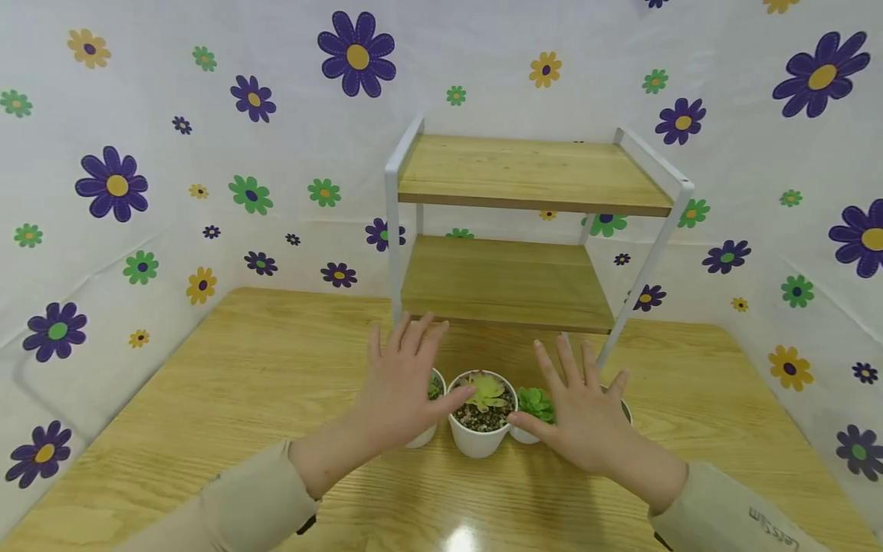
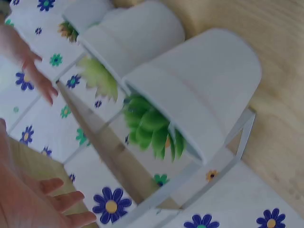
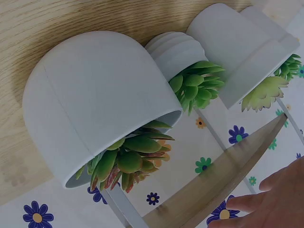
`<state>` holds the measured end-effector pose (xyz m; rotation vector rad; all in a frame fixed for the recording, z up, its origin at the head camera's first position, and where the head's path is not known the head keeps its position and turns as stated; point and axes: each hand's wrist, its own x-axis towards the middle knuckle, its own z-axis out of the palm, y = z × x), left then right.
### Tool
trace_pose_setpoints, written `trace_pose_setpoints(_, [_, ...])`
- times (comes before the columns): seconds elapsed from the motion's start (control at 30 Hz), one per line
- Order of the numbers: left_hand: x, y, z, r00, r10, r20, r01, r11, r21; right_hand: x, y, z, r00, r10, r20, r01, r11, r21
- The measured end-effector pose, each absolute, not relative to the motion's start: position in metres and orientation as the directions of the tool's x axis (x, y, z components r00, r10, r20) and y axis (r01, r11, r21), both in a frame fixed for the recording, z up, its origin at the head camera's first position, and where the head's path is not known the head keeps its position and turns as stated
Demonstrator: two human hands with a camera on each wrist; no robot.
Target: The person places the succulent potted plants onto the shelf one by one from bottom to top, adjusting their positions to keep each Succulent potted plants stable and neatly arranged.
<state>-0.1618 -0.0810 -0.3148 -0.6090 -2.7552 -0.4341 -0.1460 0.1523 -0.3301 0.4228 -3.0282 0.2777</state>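
Note:
Several white pots with succulents stand in a row. My left hand [image 1: 400,387], fingers spread, hovers over the leftmost pot [image 1: 422,439] and hides much of it; its green succulent [image 2: 149,126] shows in the left wrist view. Beside it is a pot [image 1: 479,443] with a yellow-green succulent [image 1: 485,389] in gravel, overlapped by my left thumb. A small ribbed pot [image 3: 175,53] holds a bright green succulent [image 1: 534,403]. Over the rightmost, rounded pot [image 3: 95,99], my right hand [image 1: 586,418] is spread with nothing in it. That pot's succulent [image 3: 128,161] has reddish leaf tips.
Behind the pots stands a two-tier shelf with a wooden top board [image 1: 531,172], a lower board [image 1: 507,280] and a white metal frame [image 1: 394,245]. Everything rests on a wooden table [image 1: 290,345]. Flower-printed white cloth [image 1: 476,46] surrounds the back and sides.

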Motion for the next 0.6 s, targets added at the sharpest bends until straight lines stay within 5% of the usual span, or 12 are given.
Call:
trace_pose_setpoints(0.3, [-0.183,-0.107,-0.262,-0.792,0.092,0.604,0.430,0.785,0.445,-0.146,0.152,-0.332,-0.960,-0.259,0.103,-0.274,0.946,-0.175])
trace_pose_setpoints(0.6, [-0.217,-0.117,-0.212,-0.883,-0.079,0.462,0.325,0.606,0.726,-0.148,0.154,-0.339,-0.955,-0.269,0.123,-0.286,0.946,-0.152])
